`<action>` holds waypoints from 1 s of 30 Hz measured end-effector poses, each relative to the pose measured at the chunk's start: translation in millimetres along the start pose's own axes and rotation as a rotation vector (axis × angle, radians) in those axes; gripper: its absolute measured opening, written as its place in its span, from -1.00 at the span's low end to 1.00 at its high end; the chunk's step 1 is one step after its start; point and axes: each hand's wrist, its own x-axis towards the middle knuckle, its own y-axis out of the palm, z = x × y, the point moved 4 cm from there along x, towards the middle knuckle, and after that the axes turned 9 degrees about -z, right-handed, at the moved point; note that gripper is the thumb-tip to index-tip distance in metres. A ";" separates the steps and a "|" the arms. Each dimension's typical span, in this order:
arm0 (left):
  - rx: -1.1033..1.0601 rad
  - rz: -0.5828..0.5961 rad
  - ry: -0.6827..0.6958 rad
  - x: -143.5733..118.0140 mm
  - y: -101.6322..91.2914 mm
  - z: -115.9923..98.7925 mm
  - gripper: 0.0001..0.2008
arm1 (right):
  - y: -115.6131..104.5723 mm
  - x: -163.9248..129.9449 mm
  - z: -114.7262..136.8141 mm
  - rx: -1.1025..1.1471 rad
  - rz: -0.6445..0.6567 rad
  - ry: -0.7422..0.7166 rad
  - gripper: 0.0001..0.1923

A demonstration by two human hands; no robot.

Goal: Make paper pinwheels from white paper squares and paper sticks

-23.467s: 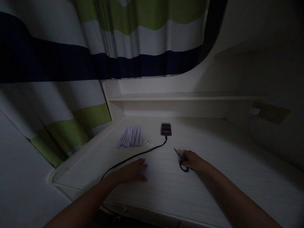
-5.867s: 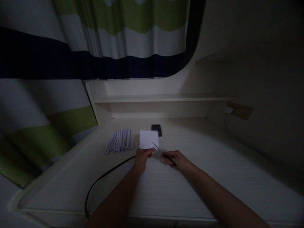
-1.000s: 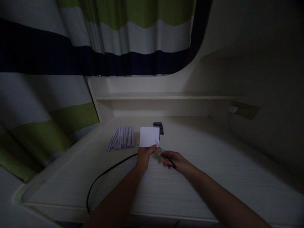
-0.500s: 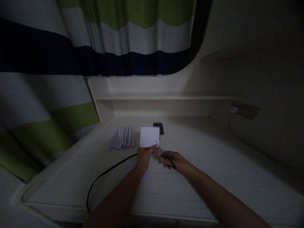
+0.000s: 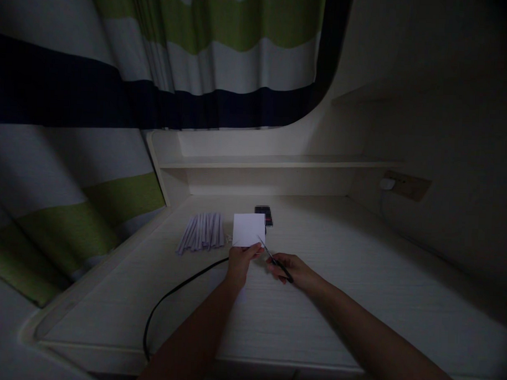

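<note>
A square sheet of white paper [image 5: 249, 228] is pinched along its lower edge by my left hand [image 5: 240, 261], thumb on top. My right hand [image 5: 290, 268] grips a pair of scissors [image 5: 283, 270] by its dark handles. The thin blades point up and left, with their tips over the paper's lower right part. Whether the blades have cut into the sheet, I cannot tell. To the left lies a row of several rolled paper sticks [image 5: 202, 231]. Small white bits [image 5: 229, 239] sit between the sticks and the sheet.
A dark item [image 5: 269, 217], partly blurred out, lies behind the paper. A black cable [image 5: 173, 291] curves across the white desk [image 5: 348, 321] from my left wrist to the front edge. Behind runs a low shelf [image 5: 279, 162]. A striped curtain [image 5: 136, 91] hangs at left; a plugged-in socket [image 5: 409, 185] is at right.
Almost nothing differs. The whole view has shifted very slightly; both hands keep the same hold on the paper and the scissors.
</note>
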 end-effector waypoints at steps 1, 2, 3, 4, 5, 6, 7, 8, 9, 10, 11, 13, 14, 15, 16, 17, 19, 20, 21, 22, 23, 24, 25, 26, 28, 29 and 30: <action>0.000 0.001 0.004 -0.1 0.0 -0.1 -0.71 | -0.2 0.1 0.0 -0.005 -0.004 -0.006 -0.62; -0.006 0.001 0.007 -0.1 0.1 -0.2 -0.71 | -0.4 0.2 -0.2 -0.009 -0.007 -0.014 -0.62; -0.015 0.001 0.009 -0.1 0.2 -0.3 -0.71 | -0.6 0.3 -0.6 -0.013 -0.009 -0.020 -0.63; -0.024 -0.001 0.006 0.1 0.3 -0.2 -0.71 | -0.8 0.5 -1.1 -0.016 -0.009 -0.026 -0.63; -0.030 -0.004 -0.002 0.3 0.4 0.1 -0.71 | -1.1 0.6 -1.7 -0.017 -0.010 -0.029 -0.64; -0.031 -0.009 -0.010 0.7 0.4 0.6 -0.71 | -1.4 0.7 -2.3 -0.015 -0.012 -0.030 -0.64; -0.030 -0.015 -0.017 1.0 0.4 1.0 -0.71 | -1.8 0.8 -3.0 -0.012 -0.016 -0.028 -0.64; -0.027 -0.020 -0.021 1.4 0.3 1.4 -0.71 | -2.3 0.9 -3.7 -0.011 -0.022 -0.025 -0.65; -0.022 -0.024 -0.024 1.7 0.2 1.8 -0.72 | -2.9 1.0 -4.3 -0.011 -0.030 -0.020 -0.65; -0.017 -0.027 -0.026 1.9 0.1 2.1 -0.73 | -3.4 1.2 -4.9 -0.011 -0.038 -0.014 -0.65; -0.012 -0.027 -0.026 2.1 0.1 2.3 -0.73 | -3.7 1.3 -5.3 -0.012 -0.044 -0.009 -0.65; -0.004 -0.024 -0.023 1.8 0.2 2.2 -0.74 | -4.0 1.6 -5.3 -0.004 -0.053 -0.004 -0.64; -0.001 -0.019 -0.019 1.5 0.4 1.8 -0.74 | -4.0 1.7 -4.8 0.001 -0.056 -0.006 -0.64; 0.002 -0.012 -0.015 1.0 0.7 1.4 -0.73 | -3.8 1.7 -4.1 0.004 -0.058 -0.010 -0.63; 0.004 -0.004 -0.012 0.5 1.0 0.8 -0.73 | -3.7 1.5 -3.1 0.004 -0.060 -0.014 -0.63; 0.005 0.002 -0.010 -0.1 1.3 0.4 -0.72 | -3.5 1.2 -2.0 0.001 -0.060 -0.017 -0.63; 0.003 0.008 -0.010 -0.9 1.8 -0.5 -0.72 | -3.1 0.1 0.3 -0.010 -0.059 -0.015 -0.62; 0.000 0.008 -0.008 -1.2 2.0 -0.8 -0.72 | -3.2 -0.6 1.3 -0.014 -0.061 -0.011 -0.61; -0.002 0.006 -0.008 -1.2 2.1 -1.0 -0.71 | -3.3 -1.2 2.1 -0.017 -0.064 -0.006 -0.61; -0.004 0.004 -0.009 -1.2 2.1 -1.0 -0.71 | -3.5 -1.6 2.7 -0.019 -0.068 -0.004 -0.61; -0.006 0.003 -0.011 -1.0 2.2 -0.8 -0.71 | -3.8 -1.9 3.0 -0.021 -0.073 -0.003 -0.61; -0.009 0.004 -0.012 -0.9 2.3 -0.7 -0.71 | -4.1 -2.0 2.9 -0.022 -0.079 -0.002 -0.61; -0.011 0.005 -0.011 -0.7 2.3 -0.7 -0.70 | -4.4 -1.9 2.6 -0.022 -0.084 -0.001 -0.62; -0.012 0.007 -0.009 -0.6 2.3 -0.8 -0.71 | -4.7 -1.7 2.0 -0.020 -0.090 0.001 -0.62; -0.003 0.012 -0.003 -0.8 2.4 -1.2 -0.72 | -5.2 -1.3 0.9 -0.007 -0.101 0.008 -0.61; 0.003 0.015 -0.001 -1.0 2.5 -1.4 -0.72 | -5.2 -1.1 0.6 0.002 -0.103 0.013 -0.60; 0.007 0.016 0.000 -1.3 2.6 -1.7 -0.72 | -5.1 -1.1 0.5 0.012 -0.104 0.017 -0.60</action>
